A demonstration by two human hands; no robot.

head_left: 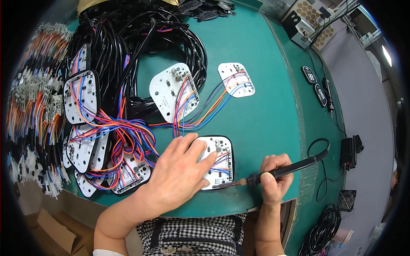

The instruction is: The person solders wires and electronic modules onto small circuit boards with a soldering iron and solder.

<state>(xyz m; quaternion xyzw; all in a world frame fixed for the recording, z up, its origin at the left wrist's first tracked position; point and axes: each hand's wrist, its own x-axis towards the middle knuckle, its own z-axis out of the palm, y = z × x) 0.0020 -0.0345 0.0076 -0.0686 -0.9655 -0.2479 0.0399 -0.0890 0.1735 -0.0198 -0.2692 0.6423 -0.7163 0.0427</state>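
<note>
A white circuit board [226,149] with rounded corners and a black rim lies near the table's front edge, with coloured wires along its right side. My left hand [177,168] rests on its left part, fingers spread, covering much of it. In my right hand [274,179] is a soldering iron [301,164], its black handle gripped between thumb and fingers. The iron's dark tip reaches left over the board's lower edge; whether it touches cannot be made out. Behind the left hand, a larger white board [164,96] and a smaller one [235,87] are joined by coloured wires.
At left are stacked wired boards [81,100] and many bundled leads [36,102]. Coiled black cables [196,55] lie at the back on the green table [265,119]. On the right are two small displays [319,94], a black fan [347,200] and a cable coil [322,232].
</note>
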